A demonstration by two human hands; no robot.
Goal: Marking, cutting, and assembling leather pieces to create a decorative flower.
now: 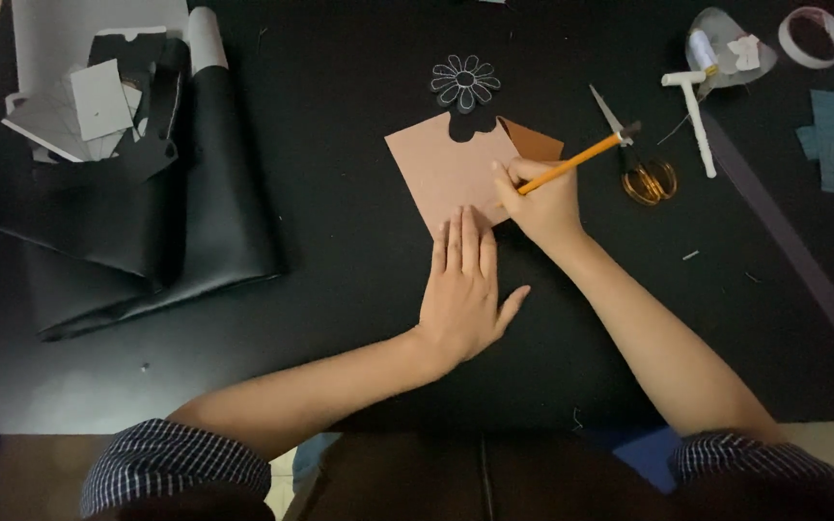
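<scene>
The left hand (462, 289) lay flat and open, pressing the near corner of the tan sheet (448, 169) on the black table (340, 241). The right hand (541, 198) gripped an orange pencil (576, 159) over the sheet. Farther away lay scissors (637, 159), partly hidden by the pencil, and a flower cutout (464, 81).

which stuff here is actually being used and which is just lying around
In use: tan sheet, pinned flat by the left hand; orange pencil, held in the right hand.

Lying about: scissors, black flower cutout, tape roll, black sheet roll, paper scraps.
</scene>
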